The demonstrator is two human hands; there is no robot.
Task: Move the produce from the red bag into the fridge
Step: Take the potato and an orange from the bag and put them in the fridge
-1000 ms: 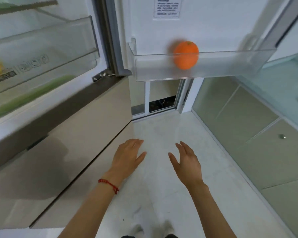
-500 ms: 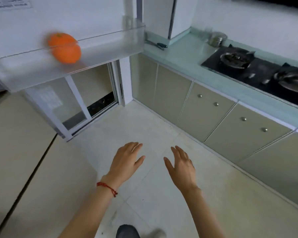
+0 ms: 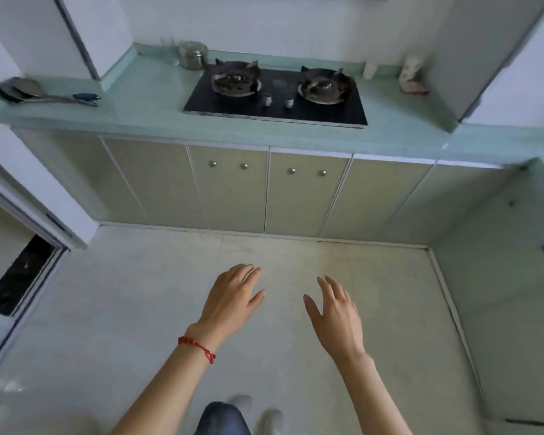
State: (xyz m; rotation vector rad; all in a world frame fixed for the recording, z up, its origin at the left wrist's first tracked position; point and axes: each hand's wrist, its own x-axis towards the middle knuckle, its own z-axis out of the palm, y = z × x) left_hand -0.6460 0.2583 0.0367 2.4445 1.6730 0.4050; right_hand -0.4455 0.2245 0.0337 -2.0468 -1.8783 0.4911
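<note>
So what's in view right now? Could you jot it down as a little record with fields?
left hand: open, holding nothing, over the floor
right hand: open, holding nothing
wrist: red string bracelet on the left
ahead: two-burner gas stove on the green countertop
also on the counter: steel canister, ladle
produce and red bag: out of view

Both forearms cut off by bottom edge. Shoes (image 3: 264,416) blurred, knee (image 3: 222,419) cropped. Ladle (image 3: 22,89) at left of surface (image 3: 139,98) motion-smeared. Object (image 3: 413,75) at right too blurred to identify.
</note>
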